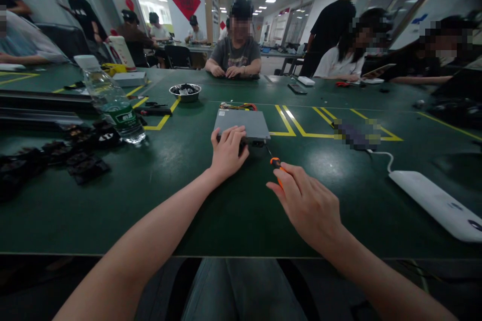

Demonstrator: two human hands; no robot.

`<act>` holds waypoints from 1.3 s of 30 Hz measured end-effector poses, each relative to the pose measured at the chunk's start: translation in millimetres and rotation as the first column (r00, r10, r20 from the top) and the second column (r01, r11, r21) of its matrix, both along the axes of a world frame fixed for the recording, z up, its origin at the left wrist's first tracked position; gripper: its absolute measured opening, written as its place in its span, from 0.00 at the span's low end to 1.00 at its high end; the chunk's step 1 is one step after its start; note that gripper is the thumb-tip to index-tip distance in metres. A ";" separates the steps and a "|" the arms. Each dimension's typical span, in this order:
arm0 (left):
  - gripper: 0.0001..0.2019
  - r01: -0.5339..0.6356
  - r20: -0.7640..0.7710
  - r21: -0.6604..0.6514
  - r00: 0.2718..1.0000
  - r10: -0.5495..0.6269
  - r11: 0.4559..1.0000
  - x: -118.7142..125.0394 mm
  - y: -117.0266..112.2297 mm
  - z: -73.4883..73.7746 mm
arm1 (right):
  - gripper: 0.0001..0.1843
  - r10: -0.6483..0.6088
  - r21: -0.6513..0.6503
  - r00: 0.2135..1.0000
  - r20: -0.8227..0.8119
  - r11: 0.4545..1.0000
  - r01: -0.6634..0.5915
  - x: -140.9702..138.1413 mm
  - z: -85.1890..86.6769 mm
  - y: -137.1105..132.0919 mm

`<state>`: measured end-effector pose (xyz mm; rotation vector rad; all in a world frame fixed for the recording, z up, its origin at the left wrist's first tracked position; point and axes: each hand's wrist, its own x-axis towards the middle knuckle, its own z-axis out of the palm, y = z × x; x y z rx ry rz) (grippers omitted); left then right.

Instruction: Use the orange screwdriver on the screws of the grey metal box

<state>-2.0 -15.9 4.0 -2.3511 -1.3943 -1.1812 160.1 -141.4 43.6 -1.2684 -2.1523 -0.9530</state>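
A flat grey metal power supply [244,121] lies on the green table, with red, yellow and black wires [239,106] along its far edge. My left hand [229,150] holds its near left part, fingers over the top and thumb by the front side. In my right hand [307,200] is a screwdriver [276,162] with an orange and black handle. Its thin shaft points up and left, the tip at the near right corner of the power supply. Whether the tip sits in a screw is too small to tell.
To the left stand a water bottle [113,103], several black parts [85,160] and a metal bowl [185,92] with small items. On the right, a white power bank [437,200] is cabled to a blurred phone [357,134]. A person [237,50] sits opposite.
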 end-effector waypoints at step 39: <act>0.10 -0.008 0.030 0.012 1.000 0.008 1.000 1.3 4.3 -2.2 | 0.18 0.191 -0.128 0.975 0.116 0.976 -0.176 12.2 0.8 0.4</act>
